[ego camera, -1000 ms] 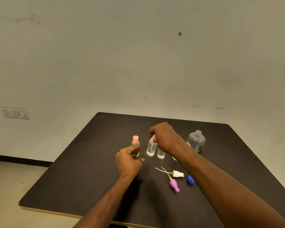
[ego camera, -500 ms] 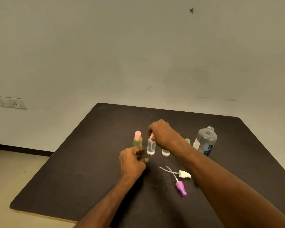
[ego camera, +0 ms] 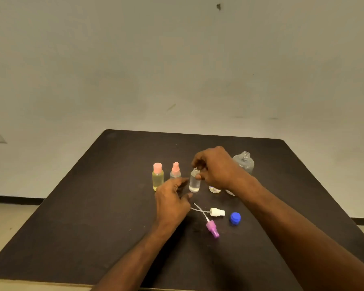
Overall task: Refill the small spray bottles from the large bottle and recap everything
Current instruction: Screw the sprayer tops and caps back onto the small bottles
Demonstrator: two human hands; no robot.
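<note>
On the dark table [ego camera: 93, 206] the refilling looks partly done. Two small bottles stand capped at the left: a yellow-filled bottle [ego camera: 157, 177] with a pink cap and, just beside it, a clear spray bottle [ego camera: 175, 171] with a pink sprayer on. A third small clear bottle [ego camera: 194, 182] stands upright, holding clear liquid and with no top on. The right hand [ego camera: 215, 168] hovers over its neck with fingers curled, its grip apparently pinching the rim, though whether it holds anything small cannot be told. The left hand [ego camera: 172, 200] sits just beside this bottle, its grip loose and holding nothing. A fourth small bottle [ego camera: 214, 189] is mostly hidden behind the right wrist. The large bottle [ego camera: 244, 162] stands uncapped at the back right. Lying loose on the table are a white sprayer [ego camera: 217, 212], a purple sprayer [ego camera: 213, 228] and a blue cap [ego camera: 235, 218], so two sprayers and the large bottle's cap are probably still to go on.
</note>
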